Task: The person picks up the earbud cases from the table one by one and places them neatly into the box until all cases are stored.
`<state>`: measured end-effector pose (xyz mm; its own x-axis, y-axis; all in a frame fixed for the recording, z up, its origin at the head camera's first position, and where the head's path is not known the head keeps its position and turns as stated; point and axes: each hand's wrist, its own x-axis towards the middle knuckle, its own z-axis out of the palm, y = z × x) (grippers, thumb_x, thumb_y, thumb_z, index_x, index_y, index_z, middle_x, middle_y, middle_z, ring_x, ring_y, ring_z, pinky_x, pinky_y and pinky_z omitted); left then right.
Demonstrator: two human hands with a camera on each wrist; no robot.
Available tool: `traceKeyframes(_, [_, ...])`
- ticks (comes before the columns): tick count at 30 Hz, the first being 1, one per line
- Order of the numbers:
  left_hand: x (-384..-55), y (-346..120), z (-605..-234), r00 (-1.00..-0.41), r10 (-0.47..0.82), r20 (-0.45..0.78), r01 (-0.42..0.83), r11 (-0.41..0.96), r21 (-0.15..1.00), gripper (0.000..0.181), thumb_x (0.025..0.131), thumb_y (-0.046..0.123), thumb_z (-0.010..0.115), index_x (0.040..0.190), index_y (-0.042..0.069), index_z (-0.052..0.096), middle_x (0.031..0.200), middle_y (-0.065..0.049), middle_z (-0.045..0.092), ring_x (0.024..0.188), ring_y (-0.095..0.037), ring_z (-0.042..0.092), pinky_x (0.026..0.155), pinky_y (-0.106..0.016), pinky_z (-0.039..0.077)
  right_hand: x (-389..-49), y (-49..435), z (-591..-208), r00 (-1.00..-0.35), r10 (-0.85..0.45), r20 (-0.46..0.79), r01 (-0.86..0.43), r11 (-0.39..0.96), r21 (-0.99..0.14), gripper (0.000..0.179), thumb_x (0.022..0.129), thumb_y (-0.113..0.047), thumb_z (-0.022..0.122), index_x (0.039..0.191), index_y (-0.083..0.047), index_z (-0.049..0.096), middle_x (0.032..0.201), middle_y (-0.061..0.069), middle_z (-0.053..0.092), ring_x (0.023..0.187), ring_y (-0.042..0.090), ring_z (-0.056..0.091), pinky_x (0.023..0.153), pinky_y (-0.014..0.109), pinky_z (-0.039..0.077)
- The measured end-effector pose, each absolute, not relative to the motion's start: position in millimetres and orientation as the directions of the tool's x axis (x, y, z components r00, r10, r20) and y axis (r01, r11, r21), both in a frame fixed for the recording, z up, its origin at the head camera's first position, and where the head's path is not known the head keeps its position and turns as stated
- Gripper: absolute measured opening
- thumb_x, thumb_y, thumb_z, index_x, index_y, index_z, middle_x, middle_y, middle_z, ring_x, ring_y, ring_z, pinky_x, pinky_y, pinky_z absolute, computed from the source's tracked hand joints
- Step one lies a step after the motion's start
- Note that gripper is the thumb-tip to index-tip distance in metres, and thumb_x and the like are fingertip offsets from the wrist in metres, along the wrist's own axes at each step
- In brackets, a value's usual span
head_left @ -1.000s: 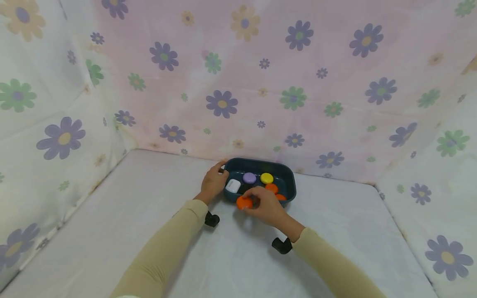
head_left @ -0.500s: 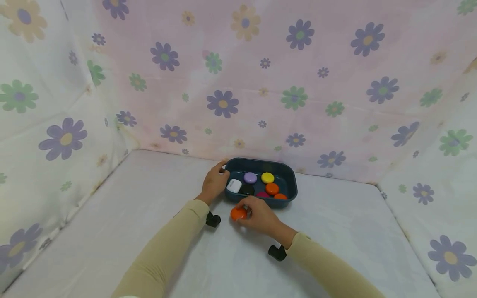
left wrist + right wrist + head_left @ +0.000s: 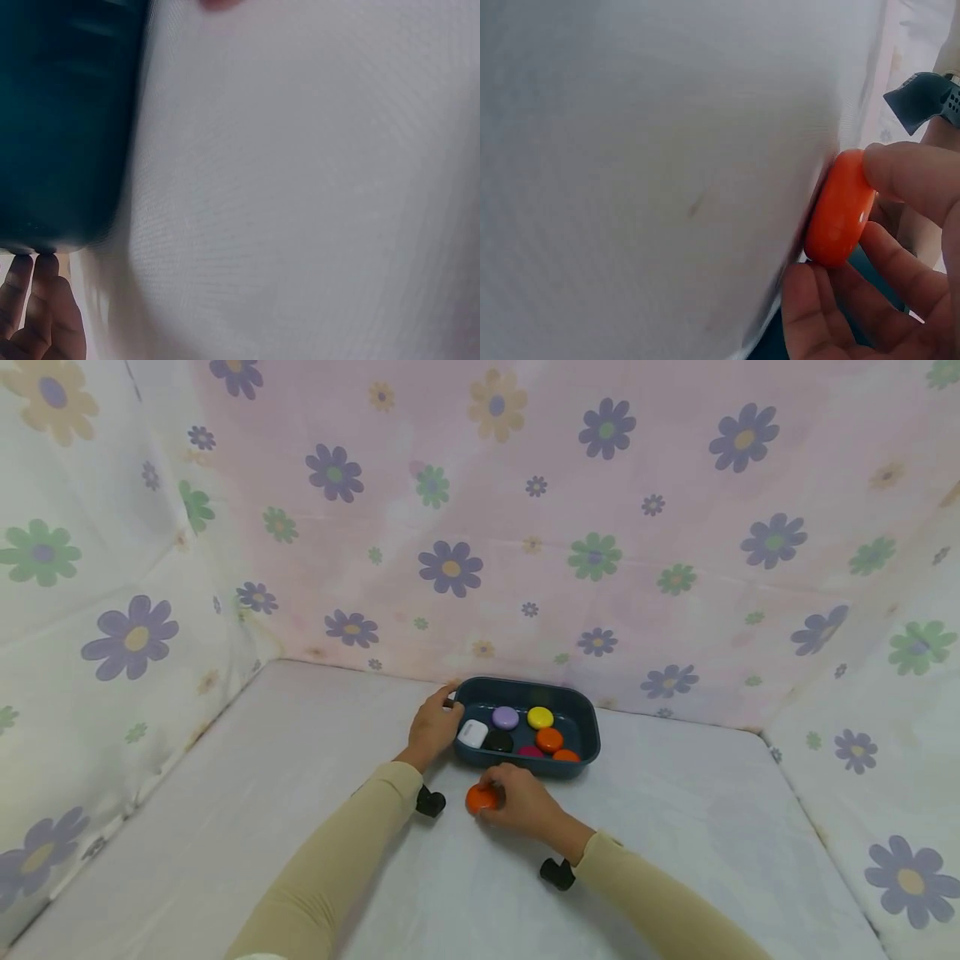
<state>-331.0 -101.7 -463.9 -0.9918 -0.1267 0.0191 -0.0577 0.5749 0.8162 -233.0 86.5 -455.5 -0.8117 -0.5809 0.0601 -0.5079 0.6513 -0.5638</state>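
My right hand (image 3: 525, 803) pinches a glossy orange round disc (image 3: 481, 798) with rounded edges, between thumb and fingers. In the right wrist view, the disc (image 3: 840, 210) lies flat close against the white cloth, thumb on one side and fingertips on the other. My left hand (image 3: 433, 727) is at the left end of a dark teal tray (image 3: 581, 692). The left wrist view shows its fingers (image 3: 46, 289) nearly straight, tips touching the tray wall (image 3: 67, 150). Inside the tray are a lilac disc (image 3: 506, 718), a yellow disc (image 3: 540, 718), a black disc (image 3: 498, 741) and two orange ones (image 3: 549, 741).
A white rounded piece (image 3: 472, 734) and a partly hidden magenta disc (image 3: 531, 751) also lie in the tray. White cloth (image 3: 675, 827) covers the table. Flowered fabric walls (image 3: 360, 543) rise behind the tray and along both sides. Dark wrist devices (image 3: 558, 873) sit below both wrists.
My right hand has carried the orange disc from the tray's front rim down toward me onto the cloth, uncovering the black and magenta discs. My left hand stays at the tray's left end.
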Motion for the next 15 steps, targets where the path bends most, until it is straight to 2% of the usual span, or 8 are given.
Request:
traceKeyframes(9, [-329,-101,-463,-0.991,-0.133,0.019,-0.062,0.577,0.814,0.05,0.095,0.032,0.047,0.144,0.025,0.045,0.125,-0.008,0.06,0.109,-0.028,0.054,0.097,-0.046,0.044,-231,89,-441,-0.806,-0.591,0.029,-0.514,0.674,-0.53,0.032,0.08,-0.028,0.077,0.108,-0.016,0.067,0.108,-0.003,0.065,0.094,0.013,0.058,0.084,0.028,0.052])
traceKeyframes(15, [-327,-101,-461,-0.991,-0.131,0.022,-0.058,0.574,0.816,0.05,0.095,0.031,0.047,0.144,0.025,0.044,0.126,-0.009,0.06,0.111,-0.028,0.054,0.098,-0.046,0.044,-237,97,-422,-0.809,-0.584,0.068,-0.506,0.634,-0.585,0.033,0.081,-0.022,0.074,0.111,-0.011,0.067,0.11,0.004,0.067,0.098,0.024,0.06,0.088,0.04,0.052])
